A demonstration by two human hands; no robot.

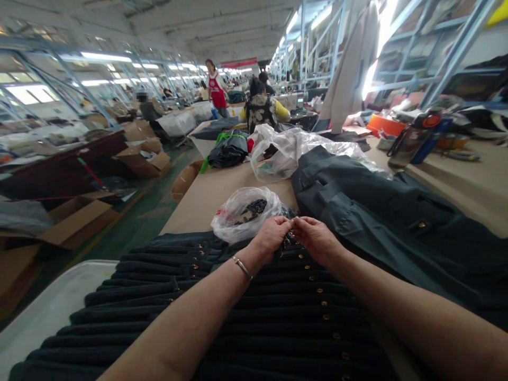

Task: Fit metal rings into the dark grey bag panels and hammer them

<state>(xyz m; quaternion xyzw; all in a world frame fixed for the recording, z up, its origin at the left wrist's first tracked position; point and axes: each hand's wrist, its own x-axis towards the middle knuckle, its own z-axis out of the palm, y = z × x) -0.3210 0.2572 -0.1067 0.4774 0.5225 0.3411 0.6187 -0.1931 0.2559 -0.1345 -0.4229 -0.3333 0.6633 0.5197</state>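
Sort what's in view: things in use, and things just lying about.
Likely in use:
- small piece, apparently pinched by the left hand and right hand
- bag of dark pieces
- dark cloth stack with gold-coloured fittings

Seemingly just lying about:
- bottle
- green-tied bundle
- floor cartons

Cool tube light is glaring overhead while the dark folded garments (159,307) are sinking into shadow.
Fluorescent tubes (106,56) are shining in rows, a window (32,93) is washing out at far left, and glare is flaring beside the hanging pale cloth (351,66). Wide-angle distortion is stretching the cardboard box (79,225) and blue frame (456,53) toward the edges, the background is blurring, pixelation is masking a distant worker (148,109), and the small dark piece (287,241) between left hand (272,235) and right hand (317,238) is smearing.
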